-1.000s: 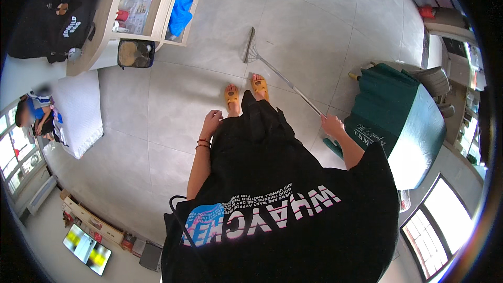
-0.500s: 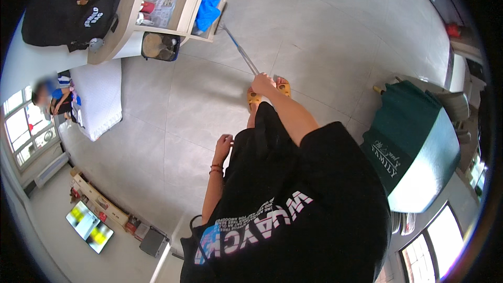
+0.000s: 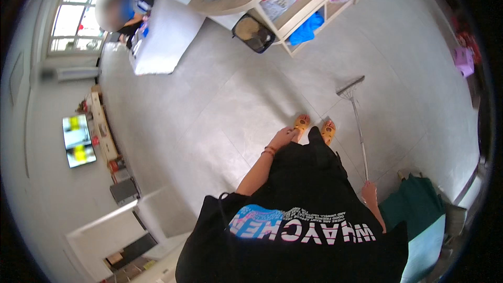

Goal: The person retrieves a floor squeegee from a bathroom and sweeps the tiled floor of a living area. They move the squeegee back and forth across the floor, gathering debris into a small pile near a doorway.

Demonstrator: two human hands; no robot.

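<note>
My right hand [image 3: 369, 193] is closed round the upper end of a long silver-handled broom [image 3: 358, 126]. The handle runs away from me over the grey tiles to a wide head, fanned and dark along its edge, resting on the floor ahead of my feet and to their right. Close to my left thigh, my left hand [image 3: 282, 137] hangs with its fingers loosely extended and nothing visible in it; a reddish bracelet circles the wrist. Yellow sandals [image 3: 328, 131] are on my feet, between the two hands.
Ahead stands a wooden shelf unit [image 3: 293, 18] with a blue bag [image 3: 307, 29] low in it, and a dark-rimmed bin [image 3: 253, 33] beside it. A person [image 3: 123, 13] sits by a white-covered table [image 3: 170, 36] at far left. Close on my right is a green cover [image 3: 416, 204].
The broom has swung from ahead on the left to the right, its head drawn back from the shelf unit. My right hand has moved right. The view has turned.
</note>
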